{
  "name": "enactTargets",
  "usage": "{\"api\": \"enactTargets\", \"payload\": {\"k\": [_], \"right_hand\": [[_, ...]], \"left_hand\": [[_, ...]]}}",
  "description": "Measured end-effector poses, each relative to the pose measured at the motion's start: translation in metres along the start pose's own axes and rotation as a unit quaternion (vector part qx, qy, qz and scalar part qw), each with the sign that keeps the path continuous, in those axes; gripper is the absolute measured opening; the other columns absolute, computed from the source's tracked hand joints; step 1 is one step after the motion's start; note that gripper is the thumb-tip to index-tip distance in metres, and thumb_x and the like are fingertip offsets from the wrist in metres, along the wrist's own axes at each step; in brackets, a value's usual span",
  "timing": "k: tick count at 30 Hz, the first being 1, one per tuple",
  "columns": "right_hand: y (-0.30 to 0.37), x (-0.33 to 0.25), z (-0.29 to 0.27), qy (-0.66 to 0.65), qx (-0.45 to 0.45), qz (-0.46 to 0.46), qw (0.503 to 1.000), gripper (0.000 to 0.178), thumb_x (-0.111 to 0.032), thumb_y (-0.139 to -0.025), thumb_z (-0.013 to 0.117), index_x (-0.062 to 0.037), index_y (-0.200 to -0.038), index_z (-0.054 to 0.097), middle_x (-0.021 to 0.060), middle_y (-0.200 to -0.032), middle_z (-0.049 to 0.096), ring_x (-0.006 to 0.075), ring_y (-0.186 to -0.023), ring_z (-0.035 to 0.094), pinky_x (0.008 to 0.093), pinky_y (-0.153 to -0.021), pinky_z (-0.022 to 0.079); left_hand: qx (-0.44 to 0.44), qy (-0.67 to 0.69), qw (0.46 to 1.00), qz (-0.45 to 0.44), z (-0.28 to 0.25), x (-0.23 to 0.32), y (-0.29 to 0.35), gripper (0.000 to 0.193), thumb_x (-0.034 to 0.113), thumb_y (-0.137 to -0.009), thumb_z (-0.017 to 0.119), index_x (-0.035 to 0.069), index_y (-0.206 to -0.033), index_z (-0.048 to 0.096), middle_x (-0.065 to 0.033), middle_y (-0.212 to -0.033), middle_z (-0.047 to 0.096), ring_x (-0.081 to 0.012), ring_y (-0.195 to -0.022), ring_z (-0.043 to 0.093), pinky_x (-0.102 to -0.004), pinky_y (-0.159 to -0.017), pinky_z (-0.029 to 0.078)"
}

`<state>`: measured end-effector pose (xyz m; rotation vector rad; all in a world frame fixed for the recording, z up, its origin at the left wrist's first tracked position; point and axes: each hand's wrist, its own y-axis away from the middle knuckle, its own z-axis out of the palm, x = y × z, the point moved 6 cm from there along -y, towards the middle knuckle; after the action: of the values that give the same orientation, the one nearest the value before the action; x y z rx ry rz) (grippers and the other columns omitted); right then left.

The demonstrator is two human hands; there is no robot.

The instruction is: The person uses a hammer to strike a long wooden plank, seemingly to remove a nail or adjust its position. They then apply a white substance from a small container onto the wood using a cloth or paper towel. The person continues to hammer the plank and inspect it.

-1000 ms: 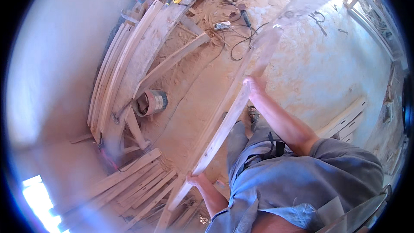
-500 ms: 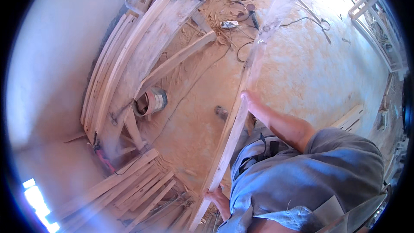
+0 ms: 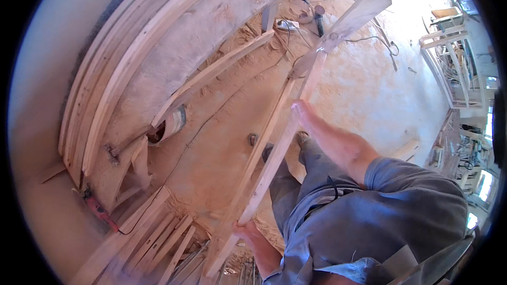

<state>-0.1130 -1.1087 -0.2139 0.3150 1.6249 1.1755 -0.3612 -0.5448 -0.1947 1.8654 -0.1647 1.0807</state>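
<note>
A long wooden frame slants across the middle, with a near rail (image 3: pixel 270 175) and a far rail (image 3: pixel 247 175) side by side and a gap between them. A wider board (image 3: pixel 355 17) joins them at the upper end. My right hand (image 3: pixel 301 112) is closed around the near rail at mid-length. Lower down, my left hand (image 3: pixel 245 230) grips the same rail near its lower end. Both hands' fingers are partly hidden by the wood. My legs and shoes show beneath and beside the frame.
A dusty bench top (image 3: pixel 177 47) stands at the left with long wooden pieces (image 3: pixel 97 68) along its wall side. A bucket (image 3: pixel 174 122), red power tool (image 3: pixel 100 211), and lumber pile (image 3: pixel 166 243) lie near it. A cord (image 3: pixel 211 119) crosses the sandy floor. Wooden frames (image 3: pixel 449 58) stand at right.
The frame has turned slightly, so the gap between its rails shows wider. Both hands keep hold and sit further left in view. The view has shifted, showing more of my legs.
</note>
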Motion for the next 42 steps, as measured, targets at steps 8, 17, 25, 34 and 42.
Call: {"api": "enactTargets", "payload": {"k": [8,17,25,34,42], "right_hand": [[-0.097,0.009,0.059,0.029,0.032,0.038,0.998,0.015,-0.008,-0.065,0.068,-0.0058,-0.077,0.058,0.0068,-0.072,0.052,0.0230,-0.062,0.053,0.0409,-0.055,0.045],[-0.181,0.018,0.112,-0.019,0.137,0.039,0.990,0.025,-0.009,-0.063,0.068,-0.0017,-0.087,0.061,0.0096,-0.081,0.056,0.0251,-0.073,0.058,0.0435,-0.062,0.048],[-0.214,-0.006,0.119,-0.098,0.077,0.010,0.992,0.026,-0.007,-0.065,0.067,-0.0028,-0.088,0.057,0.0080,-0.081,0.052,0.0246,-0.070,0.055,0.0420,-0.064,0.047],[-0.195,-0.005,0.119,-0.042,0.151,0.043,0.987,0.015,-0.006,-0.070,0.061,-0.0049,-0.082,0.052,0.0141,-0.086,0.055,0.0342,-0.083,0.058,0.0538,-0.077,0.051],[-0.226,-0.017,0.175,-0.083,0.071,0.040,0.993,0.016,-0.007,-0.066,0.066,-0.0040,-0.077,0.056,0.0112,-0.072,0.054,0.0280,-0.062,0.057,0.0472,-0.058,0.050]], "left_hand": [[0.050,-0.111,0.992,0.041,0.106,0.060,-0.098,0.028,0.004,-0.081,0.058,-0.008,-0.105,0.062,-0.0205,-0.107,0.065,-0.0334,-0.094,0.065,-0.0458,-0.082,0.055],[0.065,0.010,0.998,0.018,0.163,0.069,-0.247,0.033,0.007,-0.079,0.062,-0.006,-0.109,0.061,-0.0174,-0.113,0.062,-0.0328,-0.101,0.063,-0.0482,-0.086,0.054],[0.074,0.205,0.961,-0.171,0.254,0.084,-0.289,0.030,0.012,-0.081,0.058,0.005,-0.110,0.064,-0.0105,-0.115,0.063,-0.0307,-0.106,0.062,-0.0453,-0.087,0.051],[0.061,0.204,0.968,-0.135,0.232,0.082,-0.317,0.032,0.011,-0.081,0.059,0.003,-0.112,0.063,-0.0109,-0.119,0.063,-0.0322,-0.112,0.059,-0.0484,-0.094,0.048],[0.070,0.251,0.950,-0.170,0.247,0.090,-0.331,0.033,0.012,-0.086,0.052,-0.001,-0.115,0.062,-0.0151,-0.123,0.061,-0.0336,-0.114,0.058,-0.0474,-0.099,0.046]]}}
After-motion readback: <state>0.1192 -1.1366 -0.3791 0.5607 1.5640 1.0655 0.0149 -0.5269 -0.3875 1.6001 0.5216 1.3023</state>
